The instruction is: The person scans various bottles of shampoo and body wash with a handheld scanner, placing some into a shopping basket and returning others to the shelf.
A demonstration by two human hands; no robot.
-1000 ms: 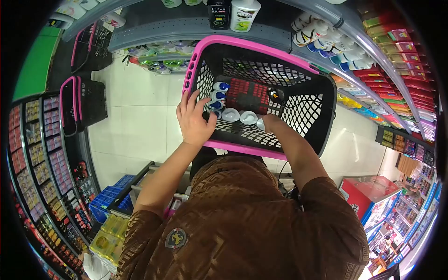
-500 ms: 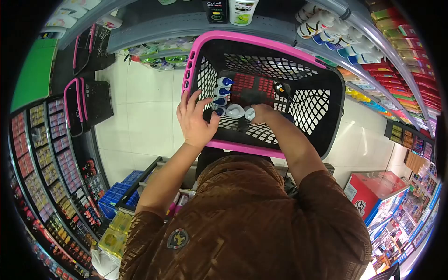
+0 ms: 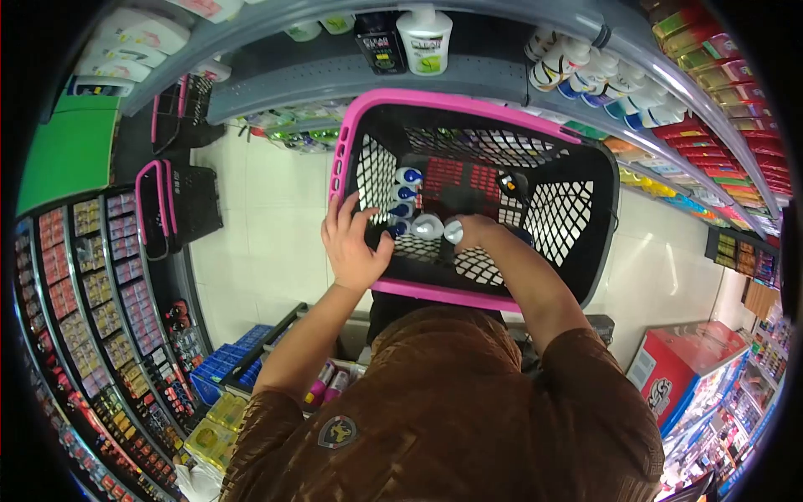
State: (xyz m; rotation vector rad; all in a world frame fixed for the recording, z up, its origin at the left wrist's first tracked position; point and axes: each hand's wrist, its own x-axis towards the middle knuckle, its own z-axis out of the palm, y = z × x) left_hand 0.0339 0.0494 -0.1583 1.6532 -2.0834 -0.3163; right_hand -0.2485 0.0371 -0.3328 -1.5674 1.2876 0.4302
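Inside the pink-rimmed basket (image 3: 468, 109), seen from the head camera, a row of blue-capped bottles (image 3: 404, 199) lies along the left wall. The left hand (image 3: 355, 248) rests on the basket's near left rim, fingers spread, close beside those bottles. The right hand (image 3: 473, 233) reaches into the basket and closes around a white bottle (image 3: 452, 230) (its grip is partly hidden); another white bottle (image 3: 427, 226) lies just beside it. Shelves (image 3: 335, 75) of toiletries stand behind.
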